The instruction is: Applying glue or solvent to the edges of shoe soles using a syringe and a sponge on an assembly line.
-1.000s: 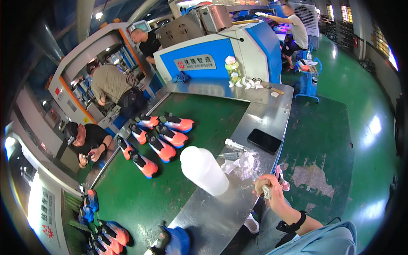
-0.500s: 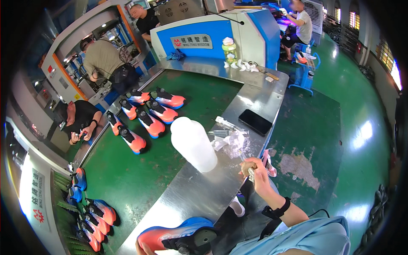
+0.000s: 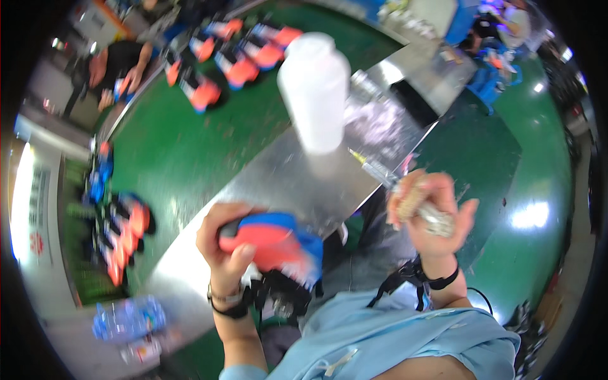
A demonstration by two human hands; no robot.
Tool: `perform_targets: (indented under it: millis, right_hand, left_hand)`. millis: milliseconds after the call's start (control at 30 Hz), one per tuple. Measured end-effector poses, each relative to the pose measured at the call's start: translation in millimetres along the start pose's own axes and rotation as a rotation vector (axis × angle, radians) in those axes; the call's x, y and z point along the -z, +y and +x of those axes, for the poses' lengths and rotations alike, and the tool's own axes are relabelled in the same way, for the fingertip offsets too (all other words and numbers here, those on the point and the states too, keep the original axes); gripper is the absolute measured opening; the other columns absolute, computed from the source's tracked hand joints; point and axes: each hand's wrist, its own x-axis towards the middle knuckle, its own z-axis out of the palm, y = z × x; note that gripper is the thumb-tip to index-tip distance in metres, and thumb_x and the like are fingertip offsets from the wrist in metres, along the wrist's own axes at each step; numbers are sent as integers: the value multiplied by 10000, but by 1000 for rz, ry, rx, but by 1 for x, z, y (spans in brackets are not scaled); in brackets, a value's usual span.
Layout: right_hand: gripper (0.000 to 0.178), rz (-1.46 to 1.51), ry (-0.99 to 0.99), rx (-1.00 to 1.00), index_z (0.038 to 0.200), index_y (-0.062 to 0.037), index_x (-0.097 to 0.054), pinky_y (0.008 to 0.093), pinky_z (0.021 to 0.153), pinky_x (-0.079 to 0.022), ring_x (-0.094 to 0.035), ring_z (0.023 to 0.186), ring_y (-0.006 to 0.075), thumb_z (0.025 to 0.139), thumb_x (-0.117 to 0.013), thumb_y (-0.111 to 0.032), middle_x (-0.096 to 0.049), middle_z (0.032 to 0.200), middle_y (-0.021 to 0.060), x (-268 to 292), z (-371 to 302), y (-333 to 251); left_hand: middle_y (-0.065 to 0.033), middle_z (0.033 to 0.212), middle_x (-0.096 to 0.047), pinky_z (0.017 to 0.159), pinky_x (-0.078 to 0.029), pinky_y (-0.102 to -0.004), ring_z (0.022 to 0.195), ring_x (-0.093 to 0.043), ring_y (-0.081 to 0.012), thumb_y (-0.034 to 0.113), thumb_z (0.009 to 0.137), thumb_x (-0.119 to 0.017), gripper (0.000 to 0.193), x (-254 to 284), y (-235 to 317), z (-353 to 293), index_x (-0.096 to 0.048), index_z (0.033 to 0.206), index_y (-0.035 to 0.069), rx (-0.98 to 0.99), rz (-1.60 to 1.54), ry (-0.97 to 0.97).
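My left hand grips a red-and-blue shoe by one end, thumb along its side. Black parts hang from the shoe's lower side, close to my wrist, and motion blurs its near end. Palm turned up, my right hand has its fingers curled around a clear syringe, whose yellow tip points at the metal tabletop. A crumpled whitish thing lies against that palm; its kind is unclear. Between and beyond my hands, a white plastic bottle stands upright on the metal edge.
Behind the bottle lie crumpled clear plastic and a black phone. Several similar shoes stand on the green tabletop, with more shoes at left. A blue-tinted plastic bottle lies near left; a co-worker sits across.
My left hand has raised the shoe from the near edge and turned it. My right hand has turned palm up and shifted right, bringing the syringe into clearer sight. The view has tilted downward.
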Motion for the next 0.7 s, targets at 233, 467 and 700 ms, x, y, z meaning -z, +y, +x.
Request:
perform_targets:
  millis: [233, 467, 700]
  right_hand:
    - [315, 382, -243, -156, 985, -158, -441, 325, 484, -517, -554, 521, 290, 883, -445, -456, -506, 805, 170, -60, 24, -20]
    - [187, 434, -269, -162, 976, -173, -435, 335, 526, -532, -564, 524, 299, 912, -440, -349, -513, 781, 183, -64, 19, -14]
    - [201, 401, -240, -203, 920, -170, -495, 332, 539, -522, -559, 522, 312, 920, -407, -351, -518, 812, 217, -62, 21, -9]
  left_hand:
    - [-165, 871, -635, 692, -496, -301, 765, -633, -242, 242, 618, -781, 482, -2, 8, 17, -579, 947, -46, -174, 34, -163]
    - [-171, 862, -639, 699, -504, -294, 773, -640, -240, 235, 592, -798, 495, -1, 7, 14, -582, 935, -50, -177, -8, -163]
    - [-182, 861, -635, 703, -505, -302, 776, -639, -243, 232, 578, -805, 514, 3, 3, 21, -575, 929, -66, -211, 2, -190]
